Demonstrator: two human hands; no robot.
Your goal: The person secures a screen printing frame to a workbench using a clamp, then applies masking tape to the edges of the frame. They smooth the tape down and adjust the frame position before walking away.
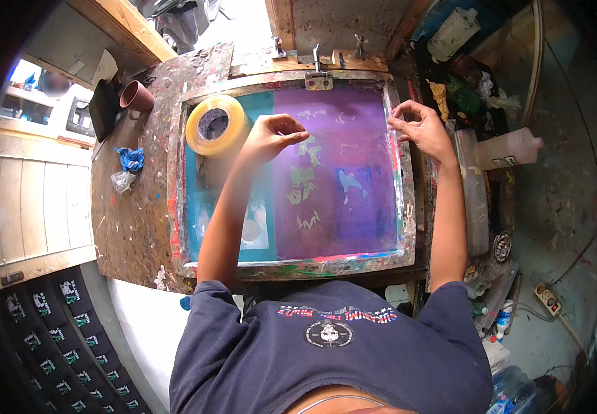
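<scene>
A screen-printing frame (pixel 174 200) lies on the bench before me, its mesh (pixel 374 207) purple with pale stencil shapes and a teal part at the left. Above the middle of the mesh is my left hand (pixel 277 136), thumb and fingers drawn together in a pinch. My right hand (pixel 422 131) is over the frame's right edge, also pinching. Anything held between the fingertips is too thin or clear to make out. Left of my left hand, a big roll of yellowish tape (pixel 198 131) rests on the teal part of the frame.
A metal hinge clamp (pixel 319 81) meets the frame's far edge. On the bench's left are a brown mug (pixel 137 98) and a crumpled blue wrapper (pixel 130 159). A white bottle (pixel 512 148) lies at the right. Dark printed pieces (pixel 70 338) hang or lie low at the left.
</scene>
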